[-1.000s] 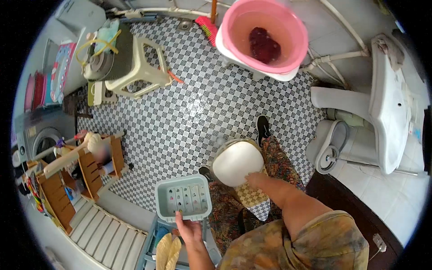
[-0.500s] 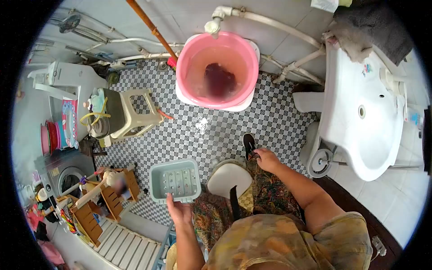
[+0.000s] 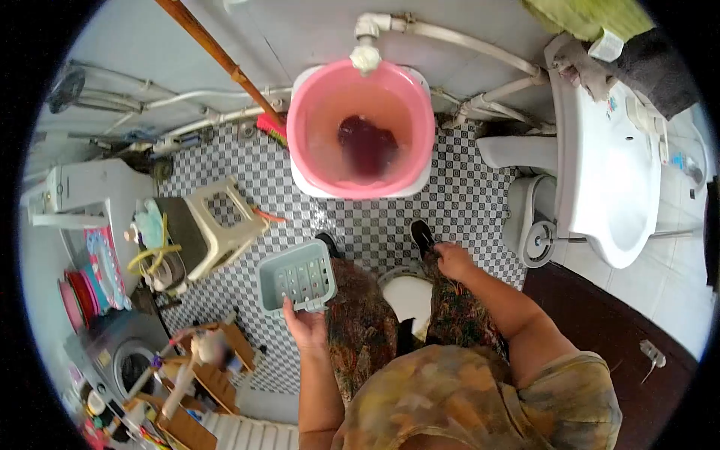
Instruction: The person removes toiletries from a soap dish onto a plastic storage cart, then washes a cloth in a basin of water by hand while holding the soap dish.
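In my left hand (image 3: 305, 324) is a grey-green plastic basket (image 3: 268, 297) with holes in its bottom; my fingers and thumb grip its near rim. No contents show inside it. My right hand (image 3: 454, 262) is closed at the knee of my patterned trouser leg (image 3: 459, 315), with fabric bunched at the fingertips. Ahead of both hands, a pink basin (image 3: 296, 142) holds cloudy water with a dark red-brown cloth-like heap (image 3: 366, 146) in it. A white tap (image 3: 365, 56) hangs over the basin's far rim.
A white washbasin (image 3: 615, 202) stands at the right, with a grey bin (image 3: 534, 217) below it. To the left are a cream plastic stool (image 3: 229, 225), a washing machine (image 3: 131, 360) and a wooden rack (image 3: 217, 379). A broom's wooden handle (image 3: 225, 64) leans on the wall.
My view has shifted and I stand more upright, with the lower legs now showing. The basket stays in my left hand, slightly turned. My right hand stays at the knee.
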`<state>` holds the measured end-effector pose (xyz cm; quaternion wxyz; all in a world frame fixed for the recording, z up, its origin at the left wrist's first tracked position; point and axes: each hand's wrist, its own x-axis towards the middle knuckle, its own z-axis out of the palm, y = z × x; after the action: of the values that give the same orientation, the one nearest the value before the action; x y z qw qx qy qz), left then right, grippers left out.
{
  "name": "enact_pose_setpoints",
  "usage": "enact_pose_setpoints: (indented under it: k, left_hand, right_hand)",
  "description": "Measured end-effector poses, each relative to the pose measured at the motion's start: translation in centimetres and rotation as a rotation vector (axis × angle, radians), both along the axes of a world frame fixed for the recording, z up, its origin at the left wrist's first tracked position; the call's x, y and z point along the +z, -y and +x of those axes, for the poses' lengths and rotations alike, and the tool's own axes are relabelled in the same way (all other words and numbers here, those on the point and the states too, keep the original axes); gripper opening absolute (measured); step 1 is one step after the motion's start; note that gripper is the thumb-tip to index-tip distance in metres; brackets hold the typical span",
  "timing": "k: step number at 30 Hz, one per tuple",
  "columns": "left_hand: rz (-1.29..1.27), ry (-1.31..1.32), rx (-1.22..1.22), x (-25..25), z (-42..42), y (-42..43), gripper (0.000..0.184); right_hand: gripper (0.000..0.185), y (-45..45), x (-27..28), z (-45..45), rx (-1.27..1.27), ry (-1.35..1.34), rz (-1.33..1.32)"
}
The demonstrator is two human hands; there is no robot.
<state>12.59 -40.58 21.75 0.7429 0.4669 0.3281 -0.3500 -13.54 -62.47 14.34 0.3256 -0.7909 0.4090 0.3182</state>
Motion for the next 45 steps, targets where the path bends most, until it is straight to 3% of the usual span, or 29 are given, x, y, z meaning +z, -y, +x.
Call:
enact_pose_setpoints:
  k: [4, 6, 8, 10, 11, 13, 15, 16, 20, 21, 23, 25, 27, 34, 41, 43, 45]
  left_hand:
    - [0.019, 0.013, 0.002, -3.1, 4.9, 0.6, 0.047]
    - [-0.01, 0.064, -0.009, -5.3, 6.6, 1.3, 0.049]
    - [-0.054, 0.106, 0.093, -7.1, 7.7, 3.7, 0.05]
    - [-0.072, 0.135, 0.184, -9.4, 8.4, 5.3, 0.051]
    - [-0.099, 0.162, 0.275, -11.0, 8.8, 5.8, 0.052]
    - [-0.133, 0.19, 0.381, -13.6, 9.7, 6.5, 0.052]
    - [-0.202, 0.232, 0.498, -15.8, 10.7, 6.8, 0.051]
    - [-0.23, 0.261, 0.559, -16.7, 11.3, 6.6, 0.051]
    - [-0.283, 0.279, 0.54, -19.5, 13.1, 4.8, 0.048]
    - [-0.207, 0.325, 0.506, -20.1, 13.5, 4.5, 0.059]
    - [-0.21, 0.354, 0.51, -19.4, 14.3, 5.8, 0.057]
    - [-0.231, 0.314, 0.52, -19.0, 14.6, 5.9, 0.053]
    - [-0.261, 0.329, 0.5, -18.9, 14.5, 6.2, 0.052]
    - [-0.324, 0.359, 0.376, -18.5, 13.8, 8.4, 0.052]
    - [-0.35, 0.451, 0.406, -18.9, 14.8, 10.3, 0.057]
    - [-0.306, 0.468, 0.425, -18.4, 14.9, 11.4, 0.044]
    - [-0.349, 0.468, 0.412, -18.8, 15.3, 11.5, 0.044]
  right_hand:
    - [0.034, -2.6, -1.2, 5.5, 0.054, -0.161, 0.199]
    - [0.032, -4.5, -6.6, 6.2, 0.202, -0.275, 0.344]
    - [0.022, -8.1, -12.8, 4.8, 0.288, -0.106, 0.206]
    - [0.022, -8.9, -13.9, 5.6, 0.348, -0.007, 0.225]
    - [0.03, -12.1, -19.2, 2.0, 0.485, 0.051, -0.044]
    - [0.049, -19.2, -27.4, -4.4, 0.683, 0.028, -0.334]
    - [0.06, -18.3, -31.1, -2.3, 0.719, -0.262, 0.157]
    - [0.065, -16.3, -31.6, 0.3, 0.659, -0.464, 0.67]
    - [0.072, -18.3, -33.0, 1.1, 0.81, -0.379, 0.659]
    - [0.073, -21.0, -34.3, -2.2, 1.031, -0.126, -0.062]
    - [0.074, -21.3, -36.4, -1.4, 1.135, 0.186, -0.812]
    - [0.073, -21.8, -37.3, -1.8, 1.087, 0.121, -0.219]
    - [0.071, -21.7, -38.1, -1.7, 1.051, 0.064, 0.012]
    - [0.066, -20.7, -40.0, -0.7, 1.028, 0.04, 0.174]
    - [0.061, -18.3, -41.1, 1.2, 0.942, 0.008, 0.266]
    - [0.06, -17.7, -41.7, 1.8, 0.922, -0.001, 0.298]
    - [0.058, -17.5, -42.0, 2.2, 0.9, -0.012, 0.318]
